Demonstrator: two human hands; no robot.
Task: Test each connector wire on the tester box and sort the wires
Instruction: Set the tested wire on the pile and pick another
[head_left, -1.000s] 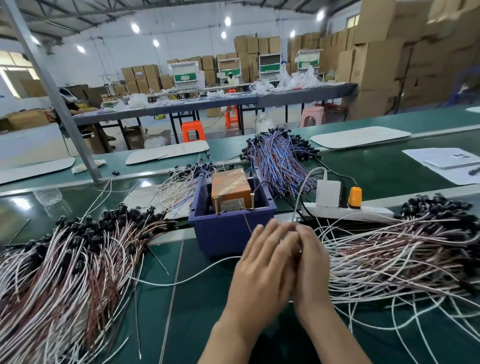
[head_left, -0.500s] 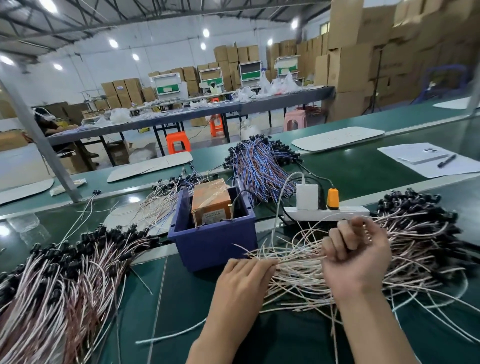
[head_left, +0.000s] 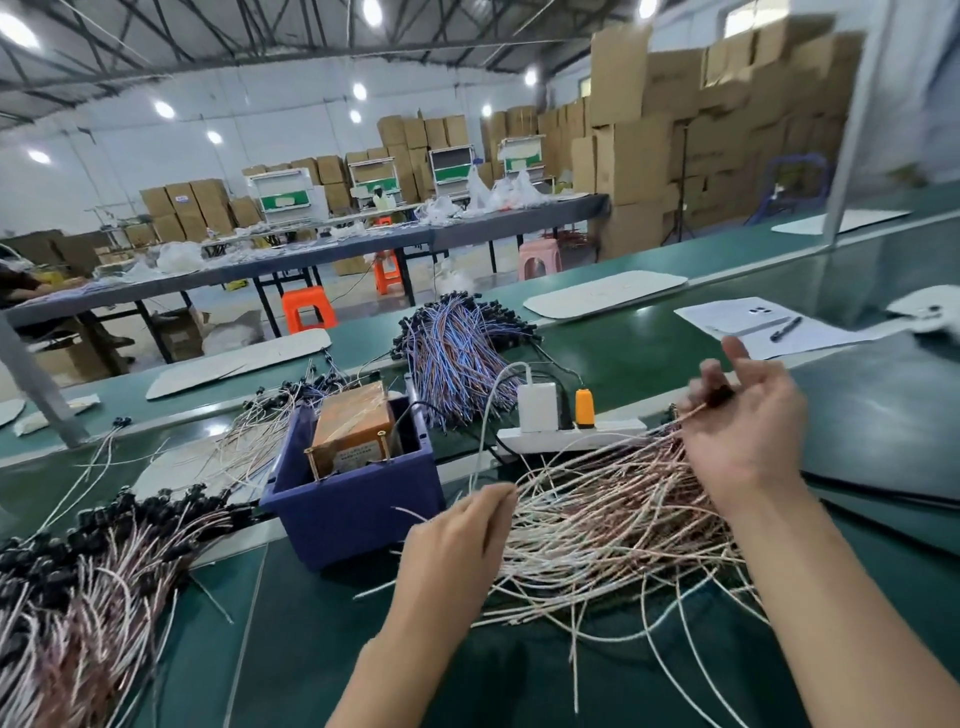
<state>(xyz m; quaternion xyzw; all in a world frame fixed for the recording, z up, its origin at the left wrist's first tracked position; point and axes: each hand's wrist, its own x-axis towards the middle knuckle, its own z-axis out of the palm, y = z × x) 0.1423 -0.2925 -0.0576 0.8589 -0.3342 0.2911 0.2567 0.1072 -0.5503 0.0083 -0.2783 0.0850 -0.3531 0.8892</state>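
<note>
Head — left hand (head_left: 457, 543) at edge of wire pile (head_left: 613, 519)

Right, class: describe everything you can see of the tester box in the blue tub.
The tester box is a rectangular orange-brown block, seemingly wrapped in glossy clear tape, with a pale label on its near face. Two brass-looking posts stand at its near corners. It sits inside the blue tub, apparently tilted. A black cable runs into the tub beside its right side.

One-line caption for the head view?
Right hand pinches a connector wire above the wire pile; left hand rests on that pile.
</note>
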